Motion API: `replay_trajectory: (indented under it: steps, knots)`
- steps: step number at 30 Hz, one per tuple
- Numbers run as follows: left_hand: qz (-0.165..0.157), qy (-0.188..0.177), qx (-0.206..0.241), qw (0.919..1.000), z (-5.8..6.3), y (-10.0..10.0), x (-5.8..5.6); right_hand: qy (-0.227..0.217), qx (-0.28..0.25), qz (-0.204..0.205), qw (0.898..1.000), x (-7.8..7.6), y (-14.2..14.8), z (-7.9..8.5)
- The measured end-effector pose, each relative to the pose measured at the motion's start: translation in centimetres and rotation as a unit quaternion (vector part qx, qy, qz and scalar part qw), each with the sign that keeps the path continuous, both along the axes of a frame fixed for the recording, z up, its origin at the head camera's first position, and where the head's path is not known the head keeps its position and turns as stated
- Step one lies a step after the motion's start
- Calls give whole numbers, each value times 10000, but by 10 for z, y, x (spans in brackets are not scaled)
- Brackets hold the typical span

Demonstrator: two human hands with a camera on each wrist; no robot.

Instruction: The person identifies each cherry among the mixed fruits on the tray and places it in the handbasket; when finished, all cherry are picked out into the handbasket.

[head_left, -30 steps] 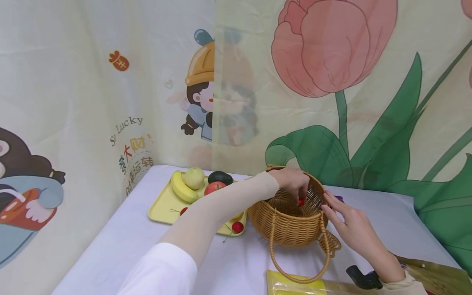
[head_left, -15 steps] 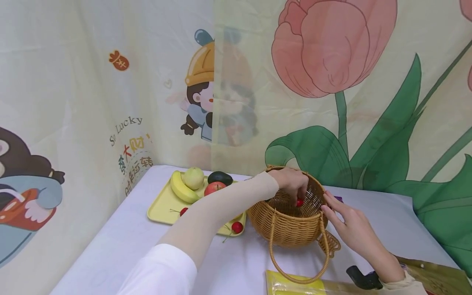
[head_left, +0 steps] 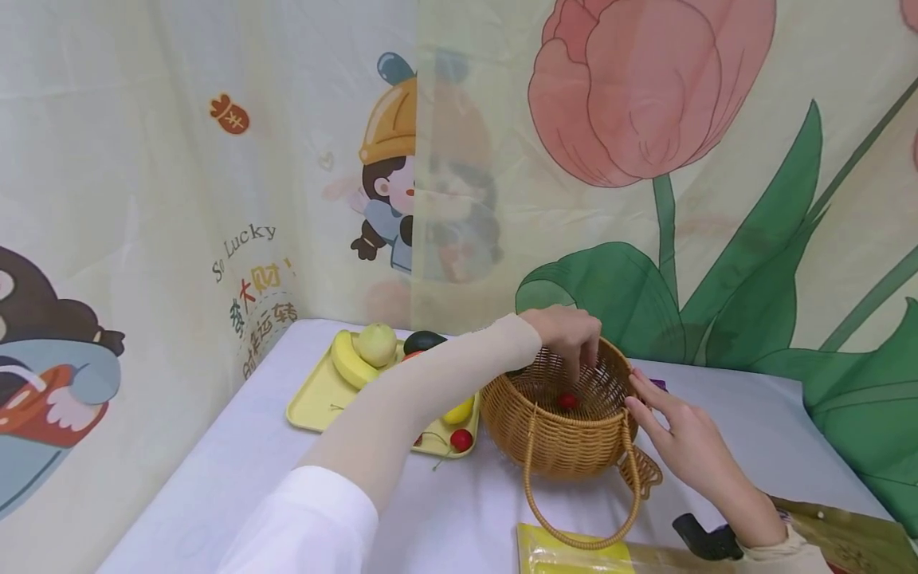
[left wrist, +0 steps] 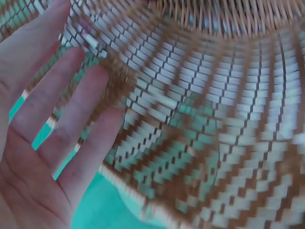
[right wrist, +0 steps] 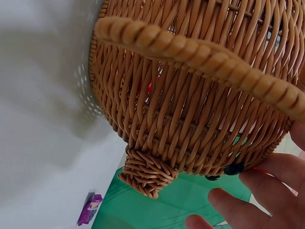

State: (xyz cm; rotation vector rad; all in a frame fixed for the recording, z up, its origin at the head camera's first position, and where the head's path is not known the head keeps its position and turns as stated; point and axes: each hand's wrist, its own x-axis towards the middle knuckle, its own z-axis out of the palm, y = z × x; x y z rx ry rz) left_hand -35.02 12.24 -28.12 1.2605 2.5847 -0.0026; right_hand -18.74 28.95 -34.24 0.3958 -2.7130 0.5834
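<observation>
My left hand (head_left: 566, 331) is inside the mouth of a round wicker basket (head_left: 559, 446), coming over its rim from the left. Its fingers (left wrist: 90, 138) are extended against the woven inner wall, with nothing held in them. Below those fingertips a red cherry (head_left: 567, 400) lies on the basket floor, apart from the hand. On the basket's right side, my right hand (head_left: 684, 446) touches the rim with thumb and index finger, while its other fingers (right wrist: 271, 191) spread along the outside. The basket's handle (head_left: 581, 546) hangs down toward the front.
A yellow tray (head_left: 304, 410) at the left holds a banana (head_left: 351, 363), a pale green round fruit (head_left: 376, 344), a dark avocado (head_left: 423, 342) and a stemmed cherry (head_left: 461, 440); my left forearm covers part of it. Packages (head_left: 574, 554) lie in front. A purple packet (right wrist: 89, 209) sits behind the basket.
My left hand has let go of the cherry, which now lies lower in the basket. The left hand has risen slightly; the right hand stays at the rim.
</observation>
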Motion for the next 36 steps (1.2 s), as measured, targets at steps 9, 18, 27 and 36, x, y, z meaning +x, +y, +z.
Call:
replay_trajectory:
  steps: [9,18,27,36]
  knots:
    - [94,180,371,9991,46,-32,-11,-53,-1,29,10000,-1,-2,5]
    - [408,438,706,9957,77,-96,-32,-3,-24,36,10000,0,-1,3]
    - [1421,533,734,9857,75,-192,-35,-1,33,-3,10000,3,-1,1]
    - [2129,414,637,9741,57,-321,-6,37,87,26,10000,3,-4,1]
